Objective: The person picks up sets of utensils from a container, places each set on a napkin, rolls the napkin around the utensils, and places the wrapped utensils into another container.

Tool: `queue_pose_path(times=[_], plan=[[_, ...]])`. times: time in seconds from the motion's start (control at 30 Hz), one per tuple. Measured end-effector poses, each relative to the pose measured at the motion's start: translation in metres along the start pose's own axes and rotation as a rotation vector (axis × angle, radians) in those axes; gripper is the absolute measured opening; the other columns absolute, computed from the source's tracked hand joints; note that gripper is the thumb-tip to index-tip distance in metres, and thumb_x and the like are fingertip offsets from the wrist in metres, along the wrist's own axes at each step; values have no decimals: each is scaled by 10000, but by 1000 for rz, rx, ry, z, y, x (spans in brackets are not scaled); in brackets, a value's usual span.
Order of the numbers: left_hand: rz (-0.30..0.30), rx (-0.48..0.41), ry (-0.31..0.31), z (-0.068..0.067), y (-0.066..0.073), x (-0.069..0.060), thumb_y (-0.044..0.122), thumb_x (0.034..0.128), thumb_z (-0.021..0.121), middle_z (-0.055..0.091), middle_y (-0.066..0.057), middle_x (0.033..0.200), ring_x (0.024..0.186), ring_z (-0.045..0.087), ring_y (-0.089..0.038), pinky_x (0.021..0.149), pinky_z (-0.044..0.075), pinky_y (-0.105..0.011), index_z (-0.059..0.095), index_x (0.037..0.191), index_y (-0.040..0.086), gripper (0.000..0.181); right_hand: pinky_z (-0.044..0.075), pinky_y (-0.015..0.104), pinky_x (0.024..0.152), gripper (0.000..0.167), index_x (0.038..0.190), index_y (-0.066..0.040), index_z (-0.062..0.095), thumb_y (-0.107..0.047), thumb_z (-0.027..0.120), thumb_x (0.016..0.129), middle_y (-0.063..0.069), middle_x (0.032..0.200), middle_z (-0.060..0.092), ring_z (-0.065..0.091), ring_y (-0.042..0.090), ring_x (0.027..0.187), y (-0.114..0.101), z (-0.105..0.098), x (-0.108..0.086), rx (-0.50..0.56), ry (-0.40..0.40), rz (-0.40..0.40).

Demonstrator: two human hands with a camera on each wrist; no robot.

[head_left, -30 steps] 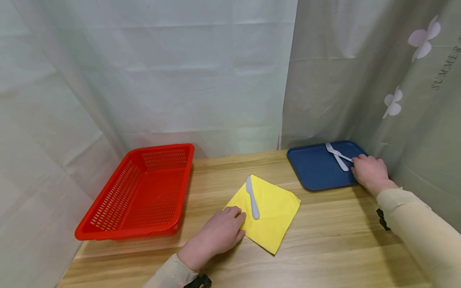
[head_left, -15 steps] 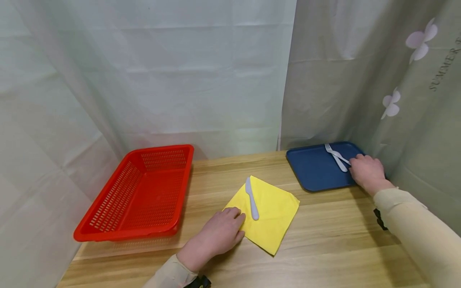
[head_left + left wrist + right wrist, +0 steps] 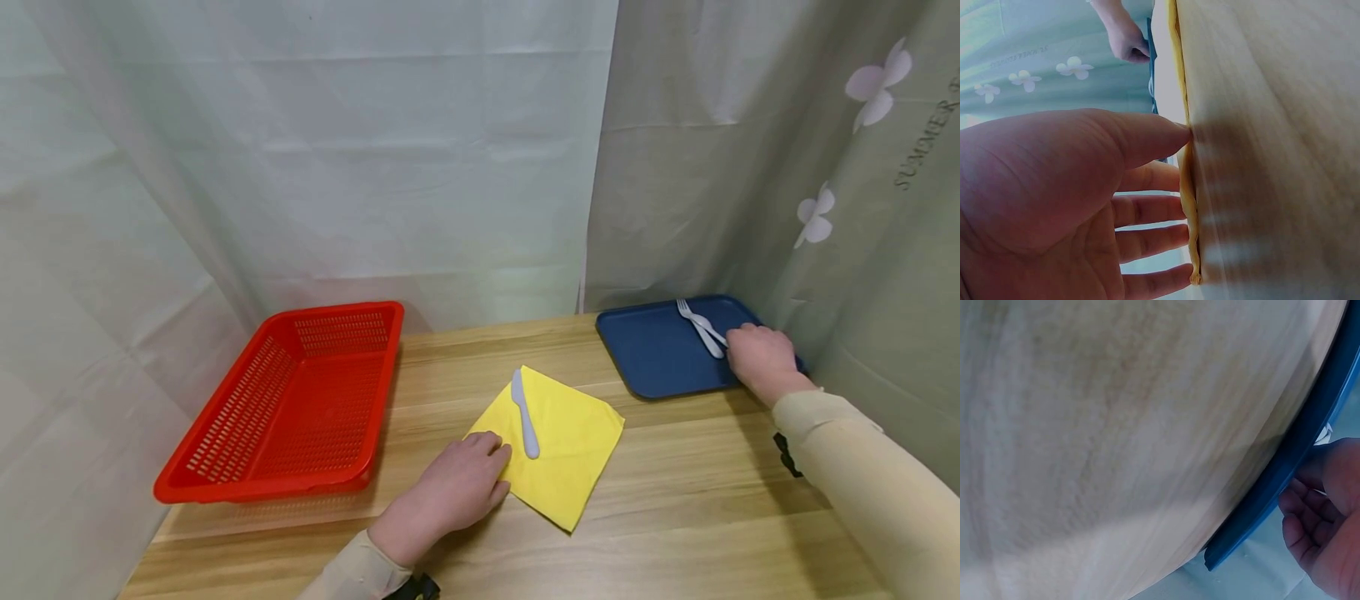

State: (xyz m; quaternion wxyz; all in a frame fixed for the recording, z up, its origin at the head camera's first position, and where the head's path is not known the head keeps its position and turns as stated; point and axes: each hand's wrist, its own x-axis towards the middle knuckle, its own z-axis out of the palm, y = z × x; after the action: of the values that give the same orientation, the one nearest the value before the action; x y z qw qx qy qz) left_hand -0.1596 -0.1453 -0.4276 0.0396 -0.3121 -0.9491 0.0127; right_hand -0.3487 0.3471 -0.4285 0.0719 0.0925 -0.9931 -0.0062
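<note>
Left hand [image 3: 457,483]: fingers apart and nearly straight, resting on the near left edge of the yellow napkin; in the left wrist view the thumb touches that edge where it meets the tabletop.
Red basket [image 3: 262,489]: at the left of the wooden table [image 3: 675,492], slotted sides, standing well apart from the napkin.
Yellow napkin [image 3: 573,442]: flat on the wood in the middle, one corner toward the back and one toward the person, its edge a little wavy.
Grey knife [image 3: 525,412]: on the napkin, just beside the left fingertips, handle toward the person, tip at the far corner.
Blue tray [image 3: 652,362]: toward the right and back, lying on the wood near the curtain.
White cutlery [image 3: 703,327]: two pieces crossing on the tray, with fork tines at the far end; they overlap too closely to tell which handle belongs to the tines.
Right hand [image 3: 762,358]: over the tray's right side, fingers curled together, pinching one handle's end.
Curtain [image 3: 877,250]: at the far right, behind the right hand, printed with pale flowers and "SUMMER".
</note>
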Motion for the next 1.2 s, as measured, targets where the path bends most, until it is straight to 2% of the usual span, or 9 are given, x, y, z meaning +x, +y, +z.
queue_pose_path(times=[0.4,0.57,0.83,1.2], plan=[[-2,-1,-11,1,-1,2,314,1027,780,657,-99,1289,1214,647,-299,966,587,-475,720,1356,57,422,553,710,787,133,912,84,692,1,613,979,309,926,692,675,534,870,2,-3,2,8,-23,6],[5,2,-2,1,-1,3,313,1024,782,658,-98,1277,1206,650,-300,956,590,-475,722,1348,57,417,558,696,746,138,849,45,674,-15,629,965,301,904,701,678,511,824,3,-3,3,27,-15,9],[5,-1,0,1,-1,3,309,1025,779,652,-88,1258,1191,646,-295,944,591,-472,720,1340,61,405,549,670,642,199,762,6,650,-30,614,954,273,829,692,674,470,745,-2,-7,-1,53,2,60],[0,-5,-10,0,0,0,302,1027,776,656,-96,1266,1204,647,-295,971,586,-467,721,1346,52,409,532,693,625,175,818,25,633,-55,639,973,279,841,664,674,507,780,-18,-16,-6,72,54,56]])
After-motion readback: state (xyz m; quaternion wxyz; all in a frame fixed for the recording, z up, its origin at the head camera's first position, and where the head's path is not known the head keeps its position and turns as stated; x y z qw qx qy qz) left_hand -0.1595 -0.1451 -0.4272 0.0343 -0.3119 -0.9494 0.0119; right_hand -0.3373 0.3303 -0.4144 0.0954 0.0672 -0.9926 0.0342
